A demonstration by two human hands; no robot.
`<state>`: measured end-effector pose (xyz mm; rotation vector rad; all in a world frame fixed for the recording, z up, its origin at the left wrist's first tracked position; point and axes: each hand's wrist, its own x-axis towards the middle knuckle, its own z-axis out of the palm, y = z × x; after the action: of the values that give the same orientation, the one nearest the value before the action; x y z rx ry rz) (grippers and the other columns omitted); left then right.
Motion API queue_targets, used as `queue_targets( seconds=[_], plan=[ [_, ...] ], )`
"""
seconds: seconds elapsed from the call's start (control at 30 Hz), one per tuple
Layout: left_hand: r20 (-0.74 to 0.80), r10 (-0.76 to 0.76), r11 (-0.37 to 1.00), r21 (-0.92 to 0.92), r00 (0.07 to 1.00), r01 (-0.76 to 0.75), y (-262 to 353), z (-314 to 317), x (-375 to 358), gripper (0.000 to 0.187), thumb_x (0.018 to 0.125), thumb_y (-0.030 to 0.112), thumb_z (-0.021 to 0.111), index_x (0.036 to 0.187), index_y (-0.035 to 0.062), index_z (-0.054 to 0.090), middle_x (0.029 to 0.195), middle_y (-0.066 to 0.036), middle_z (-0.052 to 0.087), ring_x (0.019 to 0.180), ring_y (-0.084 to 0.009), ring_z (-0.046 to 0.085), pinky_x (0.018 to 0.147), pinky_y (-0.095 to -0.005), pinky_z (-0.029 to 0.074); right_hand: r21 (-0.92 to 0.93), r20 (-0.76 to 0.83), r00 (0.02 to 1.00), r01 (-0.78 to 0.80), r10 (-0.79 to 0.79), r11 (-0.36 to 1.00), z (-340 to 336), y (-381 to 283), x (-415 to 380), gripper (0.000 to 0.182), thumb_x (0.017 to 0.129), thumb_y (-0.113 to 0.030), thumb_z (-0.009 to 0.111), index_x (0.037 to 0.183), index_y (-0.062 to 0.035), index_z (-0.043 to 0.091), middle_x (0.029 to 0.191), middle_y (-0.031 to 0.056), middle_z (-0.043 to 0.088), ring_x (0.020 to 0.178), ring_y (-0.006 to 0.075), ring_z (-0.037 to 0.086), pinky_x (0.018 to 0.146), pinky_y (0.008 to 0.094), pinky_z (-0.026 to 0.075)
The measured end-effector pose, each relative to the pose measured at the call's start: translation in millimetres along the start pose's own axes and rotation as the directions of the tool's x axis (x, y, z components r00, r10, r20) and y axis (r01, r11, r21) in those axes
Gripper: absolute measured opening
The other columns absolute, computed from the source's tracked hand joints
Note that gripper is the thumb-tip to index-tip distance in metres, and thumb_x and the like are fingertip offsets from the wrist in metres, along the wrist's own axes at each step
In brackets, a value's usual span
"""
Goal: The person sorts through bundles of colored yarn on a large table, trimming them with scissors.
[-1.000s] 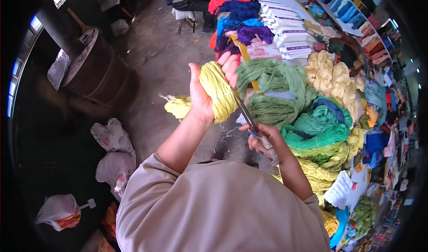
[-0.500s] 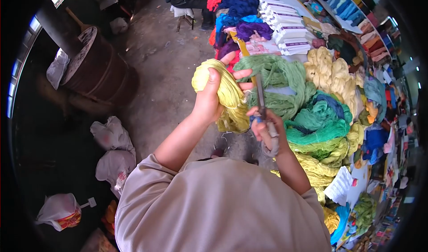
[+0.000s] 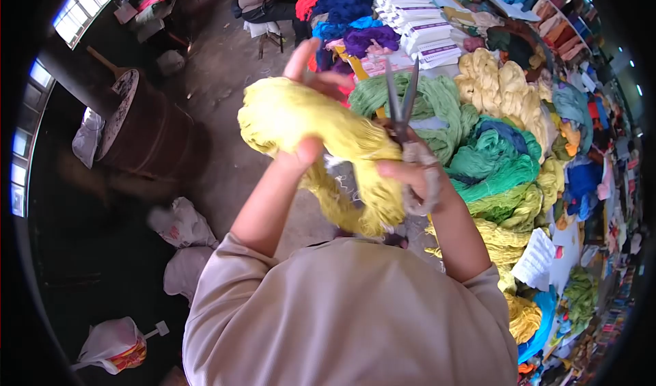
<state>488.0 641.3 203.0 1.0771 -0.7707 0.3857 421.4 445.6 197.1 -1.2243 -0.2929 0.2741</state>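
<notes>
A skein of yellow yarn point(image 3: 321, 119) is spread between my hands, its lower end hanging in a loop with loose white threads. My left hand point(image 3: 306, 154) holds the upper part, with the thumb on the near side and the blurred fingers on the far side. In my right hand point(image 3: 413, 174) is a pair of scissors point(image 3: 402, 106), blades pointing up and parted, with wrapped handles. The right thumb also presses on the skein's right end.
To the right, a table carries green yarn point(image 3: 444, 106), teal yarn point(image 3: 499, 171), cream skeins point(image 3: 499, 99) and white packets point(image 3: 427, 37). A rusty drum point(image 3: 150, 133) and white sacks point(image 3: 184, 223) stand left. A seated person point(image 3: 263, 0) is at the far end.
The skein has been opened out from a compact bundle and moved left and nearer. My right hand has come up to touch it, and the scissors' blades have parted.
</notes>
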Motion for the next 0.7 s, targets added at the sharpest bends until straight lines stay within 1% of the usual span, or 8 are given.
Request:
queue_targets(
  seconds=[0.1,0.17,0.3,0.33,0.4,0.47,0.53,0.7],
  plan=[
    [-0.271,-0.375,0.882,-0.399,0.886,0.251,-15.2,3.0,-7.6,0.065,0.093,0.058,0.057,0.134,0.0081,0.049,0.086,-0.003,0.062,0.065,-0.0109,0.055,0.056,-0.0246,0.047,-0.429,-0.107,0.953,0.213,-0.283,0.878,-1.7,26.1,15.3,0.061,0.082,-0.003,0.073,0.134,-0.0068,0.043,0.112,0.0095,0.065,0.094,0.0133,0.058,0.087,0.0306,0.047],
    [-0.408,-0.609,0.782,-0.453,0.68,0.428,-3.3,7.7,-2.9,0.049,0.097,0.051,0.055,0.125,0.0108,0.055,0.083,-0.002,0.061,0.066,-0.0095,0.056,0.056,-0.0251,0.047,-0.397,-0.096,0.932,0.286,-0.35,0.872,-1.9,26.9,12.6,0.059,0.081,0.001,0.072,0.133,-0.0087,0.045,0.108,0.0072,0.066,0.086,0.01,0.057,0.083,0.0271,0.047],
    [-0.504,-0.627,0.778,-0.369,0.594,0.509,-18.3,9.4,-14.3,0.042,0.097,0.048,0.058,0.12,0.0131,0.059,0.085,0.0,0.058,0.068,-0.0099,0.057,0.059,-0.0241,0.048,-0.603,0.067,0.865,0.433,-0.498,0.67,16.6,43.1,15.5,0.056,0.081,0.005,0.072,0.13,-0.0047,0.046,0.11,0.0124,0.068,0.087,0.0107,0.059,0.083,0.0275,0.049],
    [-0.499,-0.625,0.775,-0.311,0.6,0.549,-23.2,8.7,-19.6,0.047,0.1,0.049,0.054,0.123,0.0089,0.061,0.106,0.0,0.059,0.092,-0.0098,0.054,0.082,-0.0281,0.047,-0.663,0.068,0.842,0.439,-0.535,0.606,20.2,46.7,22.6,0.055,0.081,0.004,0.073,0.129,-0.0047,0.048,0.108,0.011,0.069,0.088,0.0115,0.061,0.082,0.027,0.05],
    [-0.478,-0.638,0.769,-0.346,0.604,0.538,-31.6,10.5,-30.4,0.043,0.1,0.045,0.056,0.12,0.0081,0.062,0.106,0.0,0.06,0.096,-0.011,0.054,0.087,-0.0292,0.046,-0.763,0.12,0.779,0.469,-0.616,0.445,26.9,45.7,32.6,0.052,0.08,0.003,0.075,0.126,-0.0042,0.051,0.099,0.0062,0.069,0.083,0.0125,0.064,0.078,0.0258,0.051],
    [-0.529,-0.603,0.794,-0.323,0.598,0.515,-29.6,10.9,-28.3,0.039,0.1,0.042,0.058,0.118,0.0079,0.063,0.109,-0.001,0.062,0.098,-0.0119,0.056,0.089,-0.03,0.046,-0.71,-0.022,0.789,0.42,-0.614,0.566,31.9,48.9,32.2,0.053,0.073,0.007,0.073,0.122,-0.0094,0.06,0.097,0.0077,0.065,0.081,0.0225,0.067,0.075,0.0333,0.052],
    [-0.579,-0.579,0.813,-0.354,0.574,0.463,-29.5,-1.5,-20.8,0.043,0.098,0.044,0.059,0.12,0.0066,0.063,0.11,-0.004,0.063,0.1,-0.0128,0.058,0.091,-0.0306,0.047,-0.335,-0.237,0.889,0.303,-0.391,0.892,38.0,33.7,17.5,0.045,0.078,0.005,0.073,0.118,-0.0092,0.058,0.084,0.0028,0.064,0.074,0.0089,0.059,0.069,0.0262,0.049],
    [-0.645,-0.561,0.812,-0.309,0.518,0.495,-32.6,-43.4,-11.5,0.046,0.097,0.049,0.06,0.117,0.008,0.063,0.098,-0.003,0.06,0.087,-0.013,0.057,0.077,-0.032,0.049,0.146,-0.286,0.93,0.281,-0.231,0.949,-5.3,6.6,-27.7,0.058,0.071,-0.008,0.075,0.12,-0.0007,0.046,0.075,0.0018,0.058,0.065,0.0117,0.053,0.062,0.0274,0.045]
  ],
)
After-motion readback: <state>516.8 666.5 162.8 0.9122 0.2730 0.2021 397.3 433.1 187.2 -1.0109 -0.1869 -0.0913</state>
